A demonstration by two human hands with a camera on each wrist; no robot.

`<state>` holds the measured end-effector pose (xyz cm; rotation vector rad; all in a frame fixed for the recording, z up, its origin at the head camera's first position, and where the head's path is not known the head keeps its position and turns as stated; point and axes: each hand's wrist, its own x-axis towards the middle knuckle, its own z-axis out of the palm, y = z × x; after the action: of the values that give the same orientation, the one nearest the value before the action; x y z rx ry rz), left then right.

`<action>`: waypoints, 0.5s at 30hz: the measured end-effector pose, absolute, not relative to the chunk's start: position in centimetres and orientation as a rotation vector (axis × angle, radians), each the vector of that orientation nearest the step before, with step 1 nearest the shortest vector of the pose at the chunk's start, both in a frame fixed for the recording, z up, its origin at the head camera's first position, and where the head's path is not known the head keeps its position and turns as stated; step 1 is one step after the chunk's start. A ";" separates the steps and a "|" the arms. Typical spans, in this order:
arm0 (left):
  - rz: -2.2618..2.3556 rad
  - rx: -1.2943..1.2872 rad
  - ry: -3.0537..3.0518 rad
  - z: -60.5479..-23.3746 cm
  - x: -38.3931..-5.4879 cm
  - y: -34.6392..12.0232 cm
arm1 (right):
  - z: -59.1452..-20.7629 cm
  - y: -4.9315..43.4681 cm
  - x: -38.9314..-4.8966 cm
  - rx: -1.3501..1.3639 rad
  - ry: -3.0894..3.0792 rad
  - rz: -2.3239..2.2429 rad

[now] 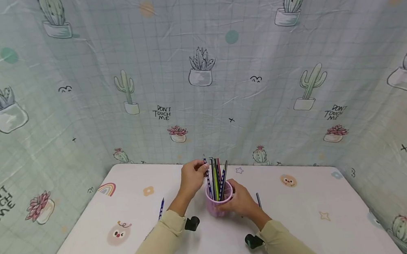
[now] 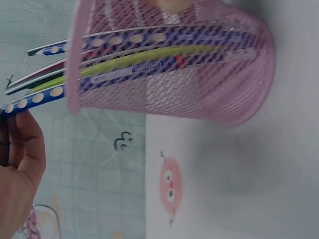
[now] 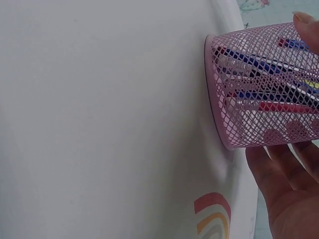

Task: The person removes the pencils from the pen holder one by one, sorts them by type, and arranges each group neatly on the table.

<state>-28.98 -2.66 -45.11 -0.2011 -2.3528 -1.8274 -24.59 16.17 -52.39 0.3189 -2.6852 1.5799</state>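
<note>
A pink mesh pen cup [image 1: 216,211] stands upright on the white table, holding several pencils [image 1: 216,179], one of them yellow-green. My right hand [image 1: 243,200] grips the cup from the right; thumb and fingers lie on opposite sides of the mesh in the right wrist view. Above the rim, my left hand [image 1: 192,178] pinches the upper part of a blue pencil [image 2: 37,100] with white spots. That pencil's lower part is inside the cup, visible through the mesh [image 2: 219,107] in the left wrist view. Its top end is cut off there.
Left of my left forearm lies a blue spotted pencil [image 1: 161,208]. A dark pencil [image 1: 259,200] lies beyond my right wrist, partly hidden by it. A cactus-print curtain [image 1: 201,102] rises behind the table [image 1: 300,215].
</note>
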 end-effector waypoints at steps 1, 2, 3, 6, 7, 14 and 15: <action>-1.817 -0.207 -2.356 -44.8 -29.0 -2.8 | -52.4 16.1 -24.6 0.317 -2.685 1.581; -1.808 -0.211 -2.358 -44.5 -29.1 -3.0 | -52.5 16.1 -24.6 0.313 -2.685 1.585; -1.802 -0.211 -2.361 -44.2 -29.1 -3.1 | -52.5 16.1 -24.5 0.309 -2.684 1.588; -1.793 -0.197 -2.365 -43.2 -29.1 -3.5 | -52.4 16.1 -24.6 0.296 -2.693 1.590; -1.802 -0.196 -2.357 -42.8 -29.2 -3.6 | -52.4 16.1 -24.6 0.291 -2.694 1.586; -1.944 -0.189 -2.260 -40.0 -29.0 -4.5 | -52.1 16.1 -24.6 0.215 -2.701 1.604; -1.966 -0.182 -2.249 -39.8 -28.9 -4.7 | -52.1 16.0 -24.5 0.213 -2.709 1.604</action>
<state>-28.88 -4.75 -39.77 -0.1820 -2.2491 -1.9658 -24.54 15.99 -52.15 0.2130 -2.7088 1.6039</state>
